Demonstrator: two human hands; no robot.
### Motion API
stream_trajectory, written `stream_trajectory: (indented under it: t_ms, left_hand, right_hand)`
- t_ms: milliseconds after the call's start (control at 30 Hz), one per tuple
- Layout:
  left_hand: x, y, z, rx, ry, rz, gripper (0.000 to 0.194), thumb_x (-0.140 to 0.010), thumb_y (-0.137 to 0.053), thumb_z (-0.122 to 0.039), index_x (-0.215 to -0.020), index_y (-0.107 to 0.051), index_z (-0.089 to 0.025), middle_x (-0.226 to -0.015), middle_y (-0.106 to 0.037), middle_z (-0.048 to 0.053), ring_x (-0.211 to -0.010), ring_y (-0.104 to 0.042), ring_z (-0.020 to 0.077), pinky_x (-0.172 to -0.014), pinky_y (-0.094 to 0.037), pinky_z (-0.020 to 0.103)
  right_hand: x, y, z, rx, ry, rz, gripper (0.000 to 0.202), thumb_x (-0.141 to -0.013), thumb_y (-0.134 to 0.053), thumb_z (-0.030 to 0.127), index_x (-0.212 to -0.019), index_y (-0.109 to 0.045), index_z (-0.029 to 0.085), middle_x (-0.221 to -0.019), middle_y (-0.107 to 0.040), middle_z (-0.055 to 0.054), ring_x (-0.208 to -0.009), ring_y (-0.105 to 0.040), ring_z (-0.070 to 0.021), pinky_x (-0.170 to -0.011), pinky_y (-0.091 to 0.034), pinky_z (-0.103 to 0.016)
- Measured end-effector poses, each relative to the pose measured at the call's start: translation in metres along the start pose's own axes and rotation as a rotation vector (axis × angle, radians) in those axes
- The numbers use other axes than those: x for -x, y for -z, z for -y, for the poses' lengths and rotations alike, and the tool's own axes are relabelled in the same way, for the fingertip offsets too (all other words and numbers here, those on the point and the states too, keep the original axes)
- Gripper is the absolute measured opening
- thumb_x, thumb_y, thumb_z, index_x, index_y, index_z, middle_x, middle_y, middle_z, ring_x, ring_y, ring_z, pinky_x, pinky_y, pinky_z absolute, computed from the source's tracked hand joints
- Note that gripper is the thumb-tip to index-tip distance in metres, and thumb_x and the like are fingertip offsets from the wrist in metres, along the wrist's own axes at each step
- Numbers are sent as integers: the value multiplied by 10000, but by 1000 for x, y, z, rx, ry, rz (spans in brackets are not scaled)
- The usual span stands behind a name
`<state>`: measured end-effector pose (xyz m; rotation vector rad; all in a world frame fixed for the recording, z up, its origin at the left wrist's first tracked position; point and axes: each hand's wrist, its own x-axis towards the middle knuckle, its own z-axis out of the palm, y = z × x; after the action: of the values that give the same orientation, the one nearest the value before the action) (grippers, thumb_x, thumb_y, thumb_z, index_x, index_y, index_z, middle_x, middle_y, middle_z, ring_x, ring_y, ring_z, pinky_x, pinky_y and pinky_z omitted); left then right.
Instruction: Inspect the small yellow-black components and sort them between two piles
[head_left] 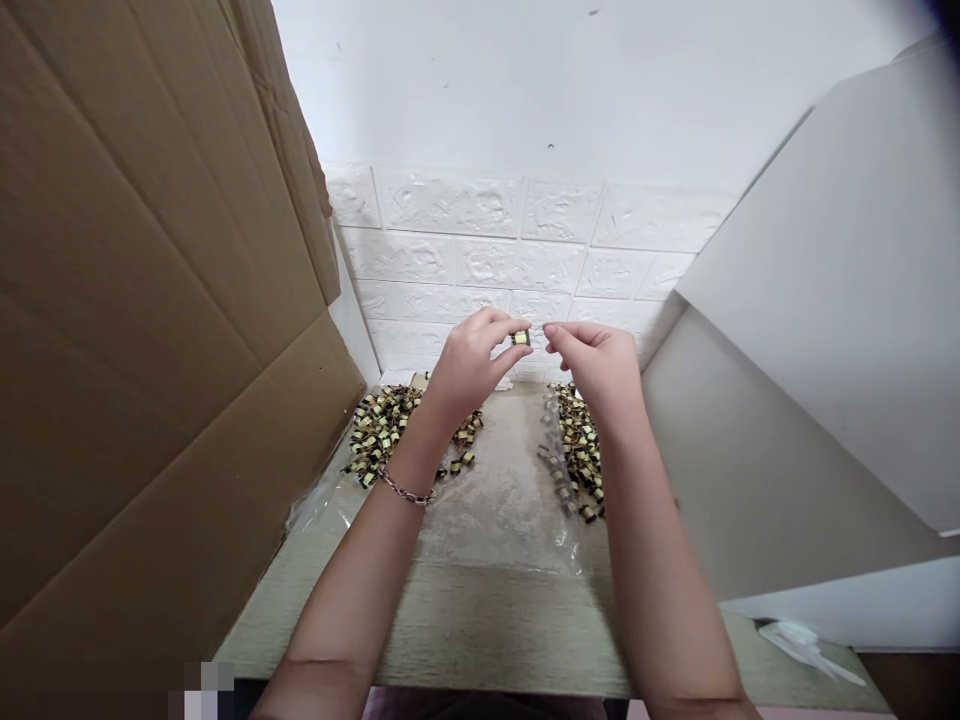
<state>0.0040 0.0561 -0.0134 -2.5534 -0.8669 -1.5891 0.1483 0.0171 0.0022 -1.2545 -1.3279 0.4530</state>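
Bare forearms (pixel 360 590) come nearest the head camera, a chain bracelet (pixel 407 492) around the left wrist. Ahead of them the left hand (pixel 471 352) has its grip on a small coil (pixel 520 339), yellow in the middle with dark ends, pinched between thumb and fingers. So small a piece probably suits a fingertip hold, which leaves its yellow face in plain sight. The right hand (pixel 604 360), just beside it, has thumb and forefinger brought together; whether anything thin is between them, I cannot tell.

Similar pieces lie in a left heap (pixel 382 430) and a right heap (pixel 581 450), probably parted to leave room between. Clear plastic (pixel 487 520) is spread between the heaps, likely to keep them off the pale table (pixel 510 630). Cardboard (pixel 150 300) walls the left side and a white panel (pixel 840 250) the right. Behind stands a white wall (pixel 480 90), its lower part brick-patterned. A white strip (pixel 802 645) lies at the table's right corner.
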Motion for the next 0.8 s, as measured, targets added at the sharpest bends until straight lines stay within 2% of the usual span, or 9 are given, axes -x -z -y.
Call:
stream_trajectory:
  t_ms: [200,500,800]
  left_hand:
    - [1,1,0,-28,2,19,234,-757,-557,-273,-964,-600,-175,-837,-561,18,-776,-522,109,-703,-410,226]
    - [1,1,0,-34,0,22,237,-760,-551,-286,-963,-597,-172,-851,-569,26,-801,-524,121,-727,-408,243]
    - [0,2,-1,-53,5,59,233,-762,-547,-295,-962,-596,-188,-860,-572,28,-810,-522,134,-736,-405,259]
  right_hand:
    - [-1,-3,-3,-32,38,-16,290,-680,-567,356,-834,-684,140,-661,-627,-20,-567,-512,-104,-586,-415,-248]
    - [1,-6,0,-5,89,-47,234,-670,-581,348,-784,-680,169,-726,-641,-17,-581,-508,-105,-562,-409,-240]
    - [0,-9,-3,142,192,-112,172,-702,-522,276,-754,-651,174,-792,-632,-16,-526,-466,-85,-600,-408,-249]
